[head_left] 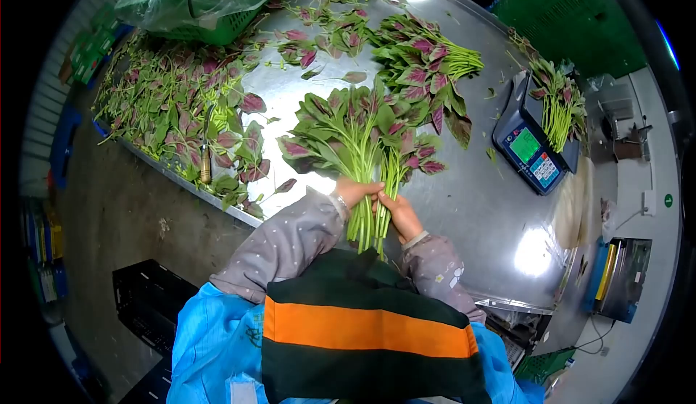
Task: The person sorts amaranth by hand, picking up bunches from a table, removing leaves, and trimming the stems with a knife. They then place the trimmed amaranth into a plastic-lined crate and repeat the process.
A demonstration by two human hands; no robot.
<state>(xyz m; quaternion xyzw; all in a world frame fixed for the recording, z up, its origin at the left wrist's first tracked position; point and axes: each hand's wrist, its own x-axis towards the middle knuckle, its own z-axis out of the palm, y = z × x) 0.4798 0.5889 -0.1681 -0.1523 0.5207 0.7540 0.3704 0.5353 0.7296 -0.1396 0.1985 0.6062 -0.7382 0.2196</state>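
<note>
A leafy bunch of amaranth greens (348, 132), green with purple-centred leaves, points away from me over the metal table. My left hand (354, 192) is closed around its stems from the left. On the other side my right hand (402, 215) grips the thinner right-hand part of the stems (390, 186), thumb near the left hand's fingertips. The stem ends hang down close to my apron. Just beyond lies another amaranth bunch (428, 63), its stems to the right. The palm sides of both hands are hidden.
Loose amaranth (167, 107) is heaped on the left, with a wooden-handled sickle-like knife (206, 161) on it. A plastic-lined green crate (225, 27) stands behind. At right, a digital scale (533, 150) carries an amaranth bunch (560, 110). The metal table's (500, 252) front edge is near my body.
</note>
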